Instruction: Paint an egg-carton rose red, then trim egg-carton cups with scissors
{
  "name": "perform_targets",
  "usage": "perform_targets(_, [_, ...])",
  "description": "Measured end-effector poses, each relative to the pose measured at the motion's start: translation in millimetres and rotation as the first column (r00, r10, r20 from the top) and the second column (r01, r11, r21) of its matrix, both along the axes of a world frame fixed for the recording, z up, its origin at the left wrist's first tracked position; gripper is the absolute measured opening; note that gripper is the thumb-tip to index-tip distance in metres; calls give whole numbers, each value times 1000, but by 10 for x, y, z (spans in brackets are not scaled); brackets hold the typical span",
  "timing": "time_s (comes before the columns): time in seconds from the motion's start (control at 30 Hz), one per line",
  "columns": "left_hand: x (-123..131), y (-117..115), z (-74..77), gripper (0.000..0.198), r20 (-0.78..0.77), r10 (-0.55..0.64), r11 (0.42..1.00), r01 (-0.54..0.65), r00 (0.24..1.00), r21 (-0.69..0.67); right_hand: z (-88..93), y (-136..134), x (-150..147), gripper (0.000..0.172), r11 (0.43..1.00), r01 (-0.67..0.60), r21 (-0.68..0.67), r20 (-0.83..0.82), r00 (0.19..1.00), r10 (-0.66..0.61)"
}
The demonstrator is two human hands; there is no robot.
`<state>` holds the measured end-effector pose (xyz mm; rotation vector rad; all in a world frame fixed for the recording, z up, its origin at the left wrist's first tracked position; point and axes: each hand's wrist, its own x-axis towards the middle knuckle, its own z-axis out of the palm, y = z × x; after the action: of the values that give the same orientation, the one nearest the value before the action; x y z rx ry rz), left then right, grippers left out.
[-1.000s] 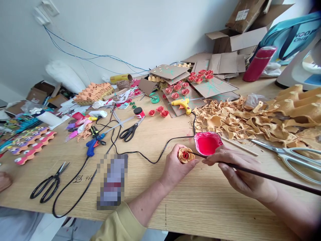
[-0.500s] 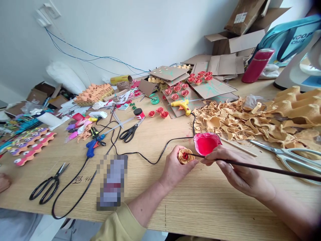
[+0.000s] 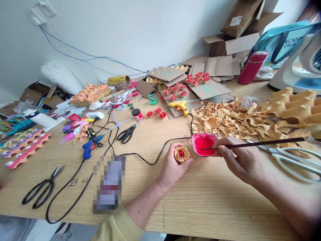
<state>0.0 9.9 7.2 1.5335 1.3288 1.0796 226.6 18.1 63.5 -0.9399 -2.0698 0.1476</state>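
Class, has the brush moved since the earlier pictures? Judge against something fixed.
Yes. Against the paint dish, the brush has shifted: its tip went rightward from the flower in the left hand to within the dish's outline.

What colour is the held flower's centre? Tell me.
Red; the flower's centre shows in the head view.

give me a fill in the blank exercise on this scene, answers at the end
1. The left hand holds a flower whose centre is ____.
2. The right hand holds a paintbrush, its tip at the paint dish to the ____ of the flower.
3. The hot glue gun nearest the tan scraps is ____.
4. The small red jar has a ____ lid.

Missing words: red; right; yellow; black
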Motion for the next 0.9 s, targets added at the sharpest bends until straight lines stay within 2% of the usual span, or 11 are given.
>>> perform_targets(0.2, [2,2,-34,49,-36,21,999,-20,999,44,-50,4,-12,21,1000,-7,-1,24,1000,7])
perform_targets(0.5, [1,0,-1,42,-113,3,998,4,994,68,-38,-23,20,19,996,22,83,6,1000,-23])
perform_targets(0.6, [-2,-3,-6,46,-127,3,995,10,992,101,-48,-25,25,23,997,31,67,-11,999,-30])
perform_targets(0.67, [-4,-10,-10,50,-135,-8,991,26,991,131,-65,-41,39,19,999,34,31,-48,998,-33])
perform_targets(0.77, [-3,-23,-5,52,-150,-27,986,51,988,162,-89,-86,53,13,999,-37,-11,-108,994,36])
perform_targets(0.9, [1,-37,15,51,-154,-45,986,69,987,154,-100,-146,7,16,985,-163,-51,-98,983,158])
